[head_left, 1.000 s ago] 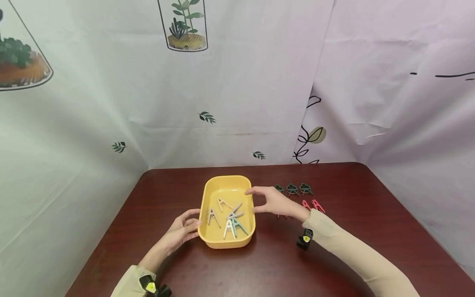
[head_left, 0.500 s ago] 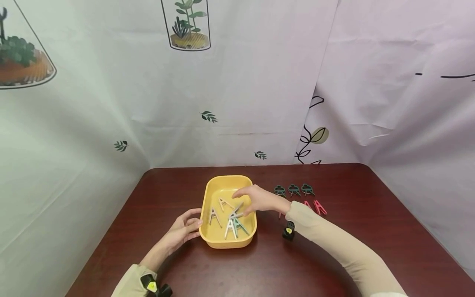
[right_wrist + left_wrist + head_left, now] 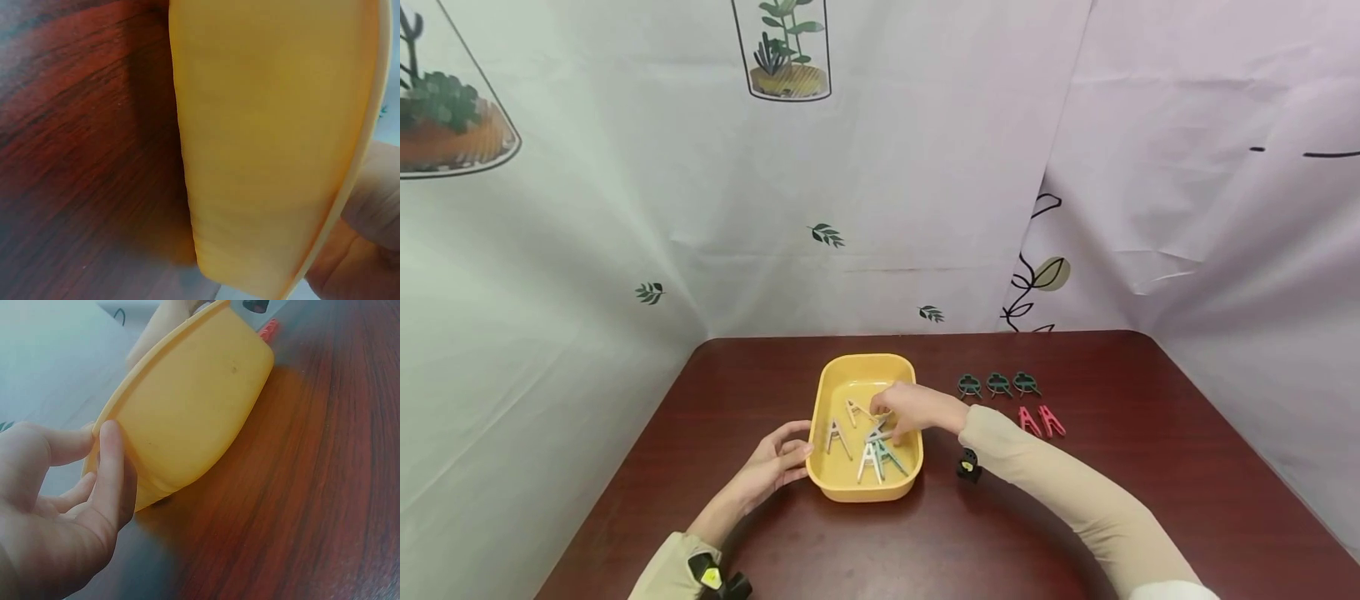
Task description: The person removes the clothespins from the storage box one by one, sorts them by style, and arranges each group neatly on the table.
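Observation:
A yellow plastic tub [image 3: 830, 483] stands on the table, holding several A-shaped clothespins: a beige one [image 3: 853, 412], a dusty-pink one [image 3: 837, 437], a grey one [image 3: 874, 436], a white one [image 3: 868, 463] and a mint-green one [image 3: 891, 457]. My left hand [image 3: 771, 462] holds the tub's left edge; in the left wrist view its fingers lie against the rim and outer wall [image 3: 187, 400]. Over the right rim, my right hand [image 3: 913, 407] reaches inside, its thumb and fingers apart around the grey clothespin. Contact with it cannot be made out. In the right wrist view the tub's wall hides the fingertips.
Right of the tub, three dark green round clips [image 3: 998, 384] lie in a row on the dark red wooden table [image 3: 880, 550]. Red clothespins [image 3: 1051, 421] lie in front of them, close to the right sleeve [image 3: 1060, 492]. A printed cloth [image 3: 880, 192] hangs behind the table.
My right hand has moved left and down, from beside the right rim into the tub above the grey clothespin. The left hand keeps its hold on the tub. The clothespins inside have not moved.

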Motion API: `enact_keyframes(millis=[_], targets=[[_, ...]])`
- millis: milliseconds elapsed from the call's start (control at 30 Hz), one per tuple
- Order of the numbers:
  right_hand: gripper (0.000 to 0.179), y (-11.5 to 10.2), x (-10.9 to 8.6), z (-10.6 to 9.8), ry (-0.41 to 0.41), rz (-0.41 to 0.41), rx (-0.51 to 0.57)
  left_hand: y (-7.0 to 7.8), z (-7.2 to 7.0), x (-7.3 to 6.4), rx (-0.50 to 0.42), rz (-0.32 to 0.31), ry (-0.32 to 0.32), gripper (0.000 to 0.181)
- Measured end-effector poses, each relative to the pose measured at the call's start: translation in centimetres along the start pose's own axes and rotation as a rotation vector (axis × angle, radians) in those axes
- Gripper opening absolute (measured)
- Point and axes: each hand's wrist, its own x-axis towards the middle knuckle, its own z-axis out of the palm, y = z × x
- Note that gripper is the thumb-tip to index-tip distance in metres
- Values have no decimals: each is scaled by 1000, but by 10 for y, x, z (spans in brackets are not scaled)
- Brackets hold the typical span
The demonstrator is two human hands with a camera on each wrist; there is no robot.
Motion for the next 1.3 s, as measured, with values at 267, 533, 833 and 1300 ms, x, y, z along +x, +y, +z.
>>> enact_keyframes(millis=[267, 533, 833, 1300], targets=[[32, -3, 4, -1, -39, 17, -28, 0, 2, 2, -5, 4, -7, 60], [27, 3, -2, -5, -4, -27, 58, -1, 1, 4, -2, 3, -7, 61], [36, 2, -19, -9, 133, -27, 170, -1, 0, 2, -3, 5, -7, 60], [42, 0, -52, 6, 386, 5, 315, 0, 1, 0, -9, 0, -4, 61]])
